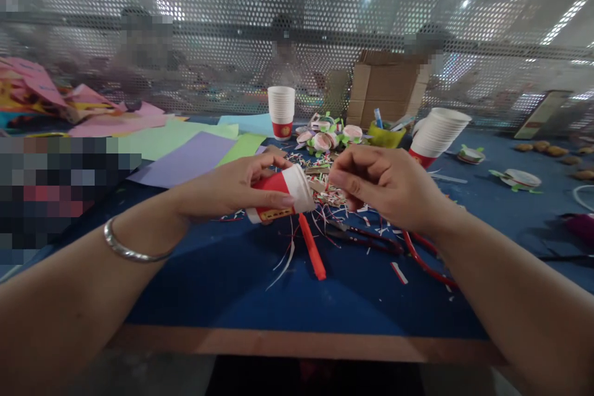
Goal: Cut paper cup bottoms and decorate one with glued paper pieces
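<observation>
My left hand [260, 182], with a silver bracelet on its wrist, is wrapped round a red and white paper cup [278, 190]. The cup lies tilted on its side, its white rim toward my right hand. Just right of the rim, my right hand [371, 182] is closed in a pinch; whatever may be between its fingertips is too small to make out. Beneath the cup a red marker pen [313, 250] rests on the blue table [218, 297]. Partly under my right wrist lies a pair of scissors with red handles [427, 263].
Paper scraps [331, 192] are heaped behind my hands. Beyond stand two stacks of paper cups, one upright [281, 108], one leaning [439, 130]. Paper turtles [325, 136] are piled between them, near a yellow-green holder [385, 136]. Coloured sheets [185, 158] spread at left; a cardboard box [385, 86] stands behind.
</observation>
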`<move>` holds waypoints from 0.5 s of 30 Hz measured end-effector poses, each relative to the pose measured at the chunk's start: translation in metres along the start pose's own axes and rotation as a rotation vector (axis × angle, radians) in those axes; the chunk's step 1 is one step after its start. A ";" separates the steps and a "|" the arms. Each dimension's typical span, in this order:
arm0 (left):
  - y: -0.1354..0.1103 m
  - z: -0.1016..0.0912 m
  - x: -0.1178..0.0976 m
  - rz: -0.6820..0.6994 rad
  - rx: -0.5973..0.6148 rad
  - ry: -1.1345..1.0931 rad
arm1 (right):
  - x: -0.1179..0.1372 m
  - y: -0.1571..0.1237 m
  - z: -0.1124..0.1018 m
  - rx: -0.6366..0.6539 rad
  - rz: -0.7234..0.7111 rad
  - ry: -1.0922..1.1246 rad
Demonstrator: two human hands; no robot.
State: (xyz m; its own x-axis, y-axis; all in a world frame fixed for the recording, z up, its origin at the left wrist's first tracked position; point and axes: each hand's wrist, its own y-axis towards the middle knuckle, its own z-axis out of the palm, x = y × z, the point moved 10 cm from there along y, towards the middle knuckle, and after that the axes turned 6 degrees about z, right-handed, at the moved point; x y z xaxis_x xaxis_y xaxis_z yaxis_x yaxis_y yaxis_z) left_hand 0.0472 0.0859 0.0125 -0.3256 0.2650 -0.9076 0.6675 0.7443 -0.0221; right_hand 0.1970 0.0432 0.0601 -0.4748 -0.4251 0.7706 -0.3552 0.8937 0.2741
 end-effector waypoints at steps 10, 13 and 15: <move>0.005 0.003 0.001 0.117 -0.136 -0.116 | -0.003 0.003 0.011 0.038 -0.067 -0.099; 0.005 0.007 0.002 0.118 -0.160 -0.165 | -0.003 0.003 0.010 0.017 -0.059 -0.110; 0.004 0.010 0.004 0.098 -0.160 -0.171 | -0.001 0.002 0.008 -0.011 -0.055 -0.136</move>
State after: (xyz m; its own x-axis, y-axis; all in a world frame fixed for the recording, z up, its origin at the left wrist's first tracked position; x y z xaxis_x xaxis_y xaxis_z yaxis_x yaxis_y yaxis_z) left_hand 0.0552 0.0835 0.0041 -0.1376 0.2437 -0.9601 0.5713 0.8113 0.1240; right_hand 0.1904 0.0445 0.0552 -0.5596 -0.4879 0.6699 -0.3752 0.8699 0.3202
